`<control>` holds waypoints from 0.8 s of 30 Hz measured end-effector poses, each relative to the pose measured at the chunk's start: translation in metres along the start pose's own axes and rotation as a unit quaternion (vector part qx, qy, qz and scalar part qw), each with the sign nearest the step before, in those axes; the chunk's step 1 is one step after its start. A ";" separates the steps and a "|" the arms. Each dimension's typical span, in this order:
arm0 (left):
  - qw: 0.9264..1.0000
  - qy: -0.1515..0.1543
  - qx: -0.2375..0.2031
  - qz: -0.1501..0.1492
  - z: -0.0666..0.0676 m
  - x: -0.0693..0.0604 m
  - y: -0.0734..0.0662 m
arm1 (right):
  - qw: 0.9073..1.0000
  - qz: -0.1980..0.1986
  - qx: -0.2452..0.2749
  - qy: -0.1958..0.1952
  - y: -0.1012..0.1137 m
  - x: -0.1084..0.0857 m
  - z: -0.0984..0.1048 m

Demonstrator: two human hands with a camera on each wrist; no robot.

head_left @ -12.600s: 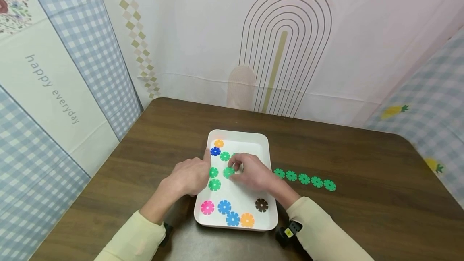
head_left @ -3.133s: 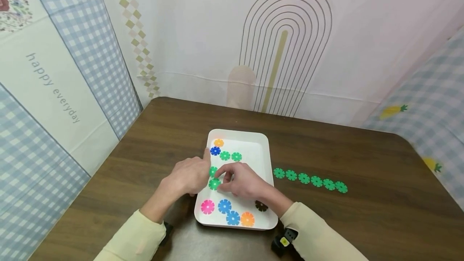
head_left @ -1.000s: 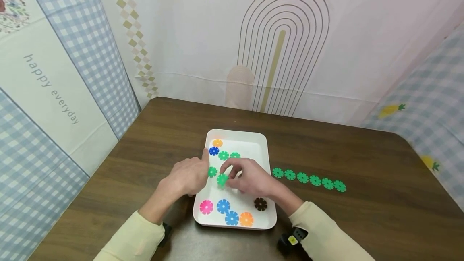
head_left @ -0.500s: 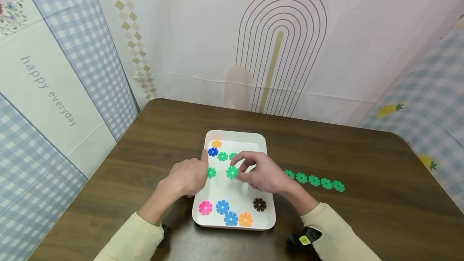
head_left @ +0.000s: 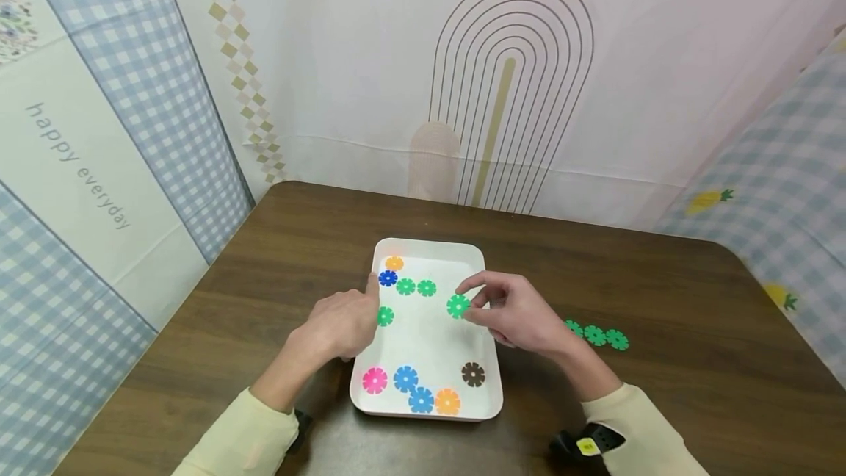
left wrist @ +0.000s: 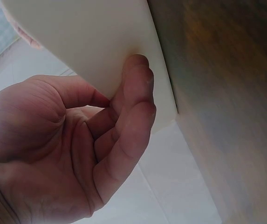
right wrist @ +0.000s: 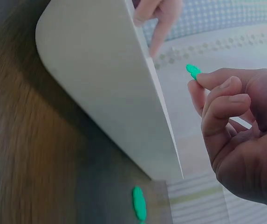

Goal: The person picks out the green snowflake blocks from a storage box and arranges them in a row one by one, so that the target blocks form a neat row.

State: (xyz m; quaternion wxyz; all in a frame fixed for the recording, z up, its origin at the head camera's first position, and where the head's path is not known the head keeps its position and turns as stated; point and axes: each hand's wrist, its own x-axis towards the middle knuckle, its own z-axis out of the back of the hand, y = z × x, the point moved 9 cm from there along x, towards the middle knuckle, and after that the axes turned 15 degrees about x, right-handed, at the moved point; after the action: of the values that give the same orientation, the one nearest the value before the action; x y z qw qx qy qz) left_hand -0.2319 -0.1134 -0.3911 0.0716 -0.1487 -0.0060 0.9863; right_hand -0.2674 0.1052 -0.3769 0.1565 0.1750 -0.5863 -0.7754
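Observation:
The right hand (head_left: 522, 314) pinches a green flower-shaped disc (head_left: 458, 306) between thumb and index finger above the right side of a white tray (head_left: 429, 417). In the right wrist view the disc (right wrist: 193, 71) is seen edge-on at the fingertips of the right hand (right wrist: 245, 121). The left hand (head_left: 344, 322) grips the tray's left rim. The left wrist view shows the left hand (left wrist: 77, 135) with thumb and fingers on the tray's wall (left wrist: 96, 42). Green discs lie in the tray, two near the top (head_left: 426, 288) and one (head_left: 385, 316) beside the left hand.
Also in the tray are orange (head_left: 394, 263), dark blue (head_left: 388, 278), pink (head_left: 374, 380), light blue (head_left: 406, 379) and brown (head_left: 473, 374) discs. On the table (head_left: 661, 300) to the right lies a row of green discs (head_left: 595, 336), partly covered by the right forearm.
The right hand took a green disc from beside the left hand and has carried it right, toward the tray's right rim. Earlier, the row on the table grew by one disc. The left hand keeps its place.

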 end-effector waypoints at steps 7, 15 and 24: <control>1.000 0.000 -0.001 0.000 0.000 0.000 0.001 | 0.999 -0.004 0.013 -0.030 -0.010 -0.012 0.023; 1.000 0.002 -0.001 0.001 0.001 -0.001 0.000 | 0.998 -0.014 0.020 -0.054 -0.024 -0.025 0.044; 1.000 0.001 -0.006 0.001 0.000 -0.002 0.001 | 0.997 -0.015 0.030 -0.072 -0.045 -0.039 0.069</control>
State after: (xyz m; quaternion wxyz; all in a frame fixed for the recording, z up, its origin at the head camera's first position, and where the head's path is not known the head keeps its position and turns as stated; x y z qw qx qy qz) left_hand -0.2306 -0.1144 -0.3904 0.0699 -0.1500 -0.0114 0.9861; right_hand -0.2657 0.1933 -0.3992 0.0967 0.1317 -0.6167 -0.7701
